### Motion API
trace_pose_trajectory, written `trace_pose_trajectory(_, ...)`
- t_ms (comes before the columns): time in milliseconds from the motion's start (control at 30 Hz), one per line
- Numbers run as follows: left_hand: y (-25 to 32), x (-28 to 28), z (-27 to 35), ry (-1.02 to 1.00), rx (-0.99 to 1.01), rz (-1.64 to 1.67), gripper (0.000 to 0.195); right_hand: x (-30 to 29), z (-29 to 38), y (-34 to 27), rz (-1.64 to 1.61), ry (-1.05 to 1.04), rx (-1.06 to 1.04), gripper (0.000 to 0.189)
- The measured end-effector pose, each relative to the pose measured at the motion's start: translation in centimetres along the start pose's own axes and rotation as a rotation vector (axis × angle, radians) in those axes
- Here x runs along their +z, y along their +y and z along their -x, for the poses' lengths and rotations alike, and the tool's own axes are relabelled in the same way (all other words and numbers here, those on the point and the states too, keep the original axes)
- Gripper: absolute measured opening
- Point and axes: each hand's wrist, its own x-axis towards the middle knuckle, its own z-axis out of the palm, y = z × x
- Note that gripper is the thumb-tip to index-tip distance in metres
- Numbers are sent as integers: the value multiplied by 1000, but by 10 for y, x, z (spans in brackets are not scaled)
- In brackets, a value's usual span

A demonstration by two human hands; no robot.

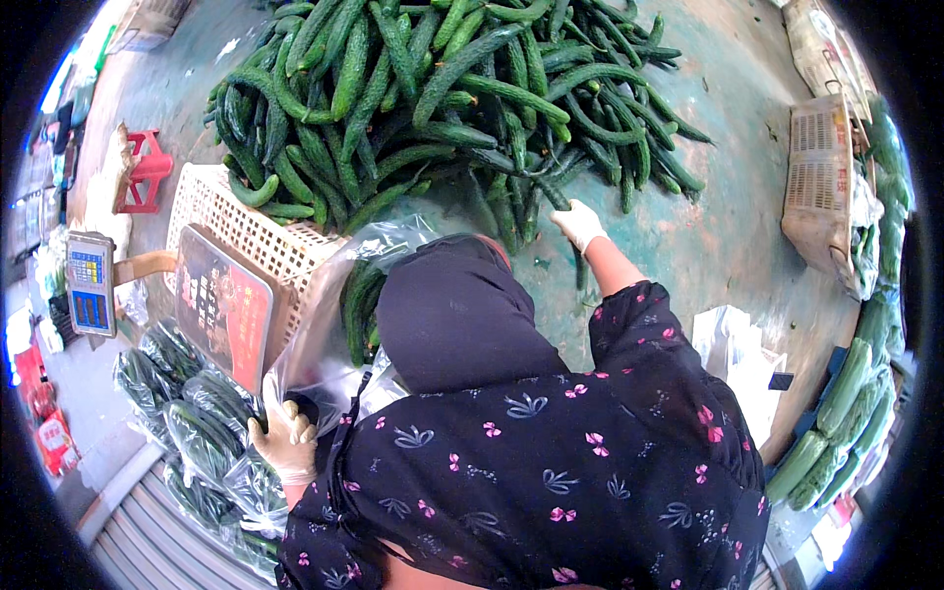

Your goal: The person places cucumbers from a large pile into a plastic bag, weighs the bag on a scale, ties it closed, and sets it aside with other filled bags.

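Observation:
My right hand (579, 223), in a pale glove, grips a dark green cucumber (553, 196) at the near edge of a large heap of cucumbers (442, 96) on the floor. Down by the bench scale, my gloved left hand (286, 442) is closed on the edge of a clear plastic bag (324, 354). Several cucumbers (358, 313) lie inside that bag, beside my dark-clad knee (457, 317). The knee hides part of the bag.
A cream plastic crate (221, 193) stands behind the scale platform (225, 306) and its display (92, 284). Bagged cucumbers (203, 420) lie at left, near a red stool (147, 171). Another crate (815, 184), white bags (726, 354) and packed cucumbers (848, 391) are at right.

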Motion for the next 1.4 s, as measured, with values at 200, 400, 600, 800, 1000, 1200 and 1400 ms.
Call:
trace_pose_trajectory(200, -1, 3, -3, -57, -34, 15, 81, 91, -50, 13, -583, 34, 80, 30)
trace_pose_trajectory(400, -5, -1, 6, -76, -27, 10, 74, 56, -17, 15, -251, -134, 45, 26)
trace_pose_trajectory(600, -9, -6, 2, -74, 59, 67, 81, -44, 59, 36, -408, -719, -121, 57)
trace_pose_trajectory(800, -11, -14, -14, -150, 97, 43, 86, -184, 173, -99, -260, -533, -317, 75)
trace_pose_trajectory(1000, -15, -23, -9, -262, 97, 85, 90, -151, 250, -299, 844, -571, -800, 70)
trace_pose_trajectory(1200, -29, -16, -17, -376, 50, 220, 89, 58, 276, -347, 1908, -742, -1019, 51)
trace_pose_trajectory(1400, -58, -21, 20, -354, 86, 81, 94, 246, 202, -278, 1466, -867, -1281, 41)
